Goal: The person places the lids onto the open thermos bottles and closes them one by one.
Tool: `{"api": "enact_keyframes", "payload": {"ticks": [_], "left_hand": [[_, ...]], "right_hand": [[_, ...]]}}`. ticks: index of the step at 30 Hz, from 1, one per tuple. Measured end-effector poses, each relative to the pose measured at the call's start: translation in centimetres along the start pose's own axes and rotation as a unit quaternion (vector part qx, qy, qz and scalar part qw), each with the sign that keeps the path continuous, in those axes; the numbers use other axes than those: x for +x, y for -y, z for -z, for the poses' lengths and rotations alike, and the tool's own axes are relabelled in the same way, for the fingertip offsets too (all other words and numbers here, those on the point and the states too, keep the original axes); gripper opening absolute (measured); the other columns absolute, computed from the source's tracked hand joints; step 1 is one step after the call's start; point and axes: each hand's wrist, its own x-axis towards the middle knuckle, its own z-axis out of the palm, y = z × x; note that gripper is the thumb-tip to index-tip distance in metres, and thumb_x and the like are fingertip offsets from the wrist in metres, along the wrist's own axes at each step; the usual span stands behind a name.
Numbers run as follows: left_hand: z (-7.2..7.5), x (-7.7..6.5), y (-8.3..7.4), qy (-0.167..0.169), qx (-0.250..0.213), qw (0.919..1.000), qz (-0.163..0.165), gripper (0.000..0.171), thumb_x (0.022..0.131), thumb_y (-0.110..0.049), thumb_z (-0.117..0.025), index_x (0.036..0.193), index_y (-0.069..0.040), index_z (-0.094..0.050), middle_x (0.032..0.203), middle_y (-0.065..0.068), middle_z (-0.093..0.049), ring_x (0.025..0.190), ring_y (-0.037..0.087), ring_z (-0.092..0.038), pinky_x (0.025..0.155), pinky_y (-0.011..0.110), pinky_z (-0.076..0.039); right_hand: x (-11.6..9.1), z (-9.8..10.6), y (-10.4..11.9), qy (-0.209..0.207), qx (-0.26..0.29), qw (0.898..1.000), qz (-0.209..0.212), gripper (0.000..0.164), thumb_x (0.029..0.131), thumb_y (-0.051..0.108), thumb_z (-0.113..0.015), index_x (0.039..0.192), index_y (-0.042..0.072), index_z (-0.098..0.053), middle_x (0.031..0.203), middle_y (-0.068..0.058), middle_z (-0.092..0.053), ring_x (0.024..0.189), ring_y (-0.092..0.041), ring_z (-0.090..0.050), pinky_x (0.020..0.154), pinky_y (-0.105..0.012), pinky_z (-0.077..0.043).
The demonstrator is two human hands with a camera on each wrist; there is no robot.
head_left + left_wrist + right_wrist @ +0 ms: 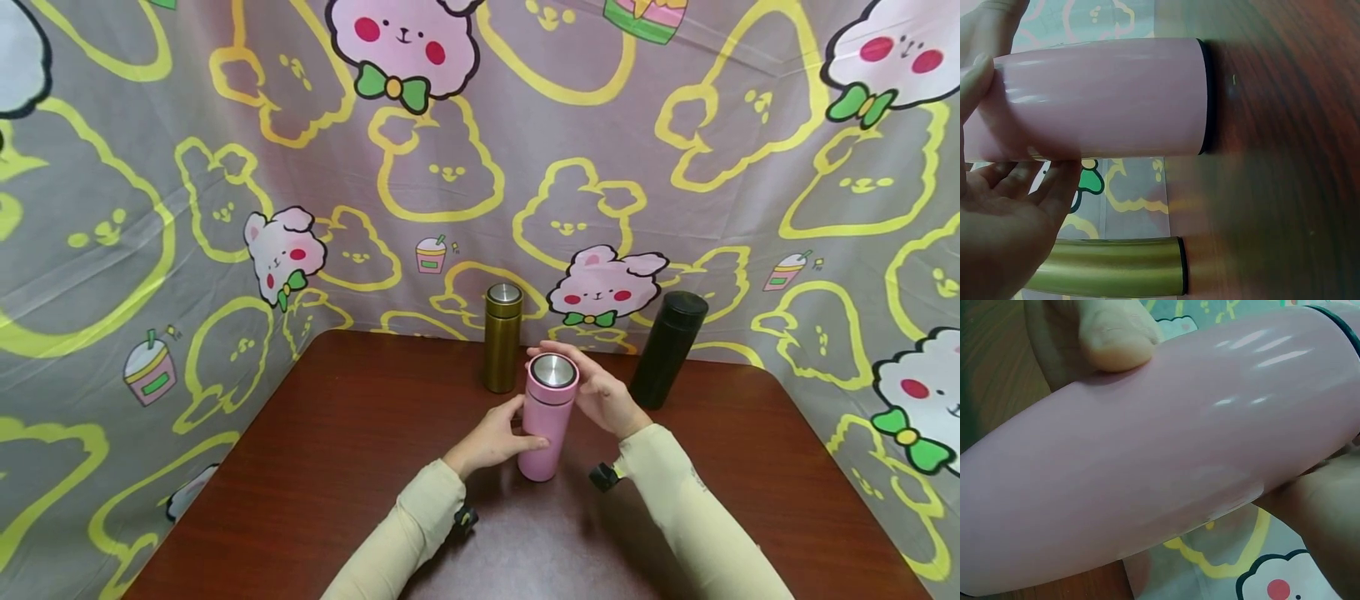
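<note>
A pink thermos bottle [543, 437] with a steel-topped lid [553, 371] stands nearly upright in front of me. My left hand [491, 437] grips its body from the left, thumb across the front and fingers behind, as the left wrist view also shows. Beside the lid on the right is my right hand [603, 396], its fingers stretched out behind the lid. Part of that hand meets the pink side in the right wrist view; its thumb is hidden from the head view. Whether the base [1208, 97] touches the table I cannot tell.
A gold thermos bottle [502, 337] stands behind and left of the pink one. A black bottle [667, 350] stands at the back right, past my right hand. The brown wooden table [315, 467] meets a patterned cloth [450, 183] hanging behind it and at both sides.
</note>
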Motion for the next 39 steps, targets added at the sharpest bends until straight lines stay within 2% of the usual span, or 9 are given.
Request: {"api": "enact_keyframes", "payload": {"ticks": [4,16,20,27,34,39], "left_hand": [[-0.1,0.0,-0.1,0.001,0.005,1.0000,0.008,0.049,0.079,-0.018,-0.078,0.120,-0.009,-0.054,0.112,0.001,-0.062,0.106,0.014,-0.057,0.086,0.027,-0.048],[-0.1,0.1,0.1,0.001,0.007,1.0000,0.007,0.051,0.079,-0.017,-0.078,0.123,-0.009,-0.053,0.115,0.001,-0.061,0.108,0.015,-0.057,0.085,0.026,-0.047],[-0.1,0.0,-0.2,0.002,0.005,0.9999,0.009,0.051,0.080,-0.015,-0.077,0.124,-0.008,-0.052,0.116,0.002,-0.061,0.109,0.017,-0.056,0.087,0.030,-0.048],[0.4,-1.2,-3.2,0.010,-0.004,0.9999,-0.001,0.048,0.080,-0.009,-0.076,0.121,-0.002,-0.053,0.114,0.007,-0.061,0.107,0.019,-0.057,0.089,0.039,-0.048],[0.5,-1.3,-3.4,0.010,0.001,0.9999,0.004,0.049,0.081,-0.012,-0.075,0.124,-0.003,-0.052,0.116,0.007,-0.060,0.109,0.021,-0.056,0.089,0.037,-0.048],[0.5,-1.3,-3.5,0.011,0.005,0.9999,0.005,0.050,0.081,-0.014,-0.075,0.125,-0.003,-0.051,0.117,0.007,-0.060,0.111,0.021,-0.056,0.089,0.036,-0.047]], "right_hand": [[0.1,0.1,-0.1,0.010,0.008,1.000,-0.003,0.074,0.072,-0.001,-0.028,0.145,-0.005,-0.020,0.145,-0.019,-0.036,0.131,-0.031,-0.037,0.105,-0.045,-0.029],[0.0,0.2,-0.5,0.018,-0.004,0.999,0.030,0.066,0.074,-0.004,-0.028,0.140,-0.007,-0.027,0.136,-0.013,-0.048,0.124,-0.028,-0.045,0.103,-0.042,-0.034],[-0.1,0.3,-0.6,0.005,-0.022,0.999,0.034,0.066,0.073,-0.003,-0.031,0.139,-0.006,-0.030,0.134,-0.011,-0.048,0.121,-0.026,-0.046,0.101,-0.040,-0.036],[-0.4,0.2,-0.7,-0.017,-0.050,0.998,0.025,0.064,0.075,-0.004,-0.034,0.138,-0.005,-0.031,0.129,-0.009,-0.050,0.117,-0.024,-0.047,0.098,-0.039,-0.038],[-0.7,0.0,-0.3,-0.046,-0.081,0.996,0.010,0.058,0.081,-0.001,-0.044,0.138,-0.001,-0.034,0.127,-0.006,-0.051,0.115,-0.021,-0.048,0.094,-0.038,-0.044],[-1.0,-0.1,-0.1,-0.074,-0.139,0.988,0.000,0.057,0.084,0.005,-0.051,0.138,-0.003,-0.032,0.127,-0.006,-0.051,0.115,-0.021,-0.049,0.094,-0.036,-0.043]]}}
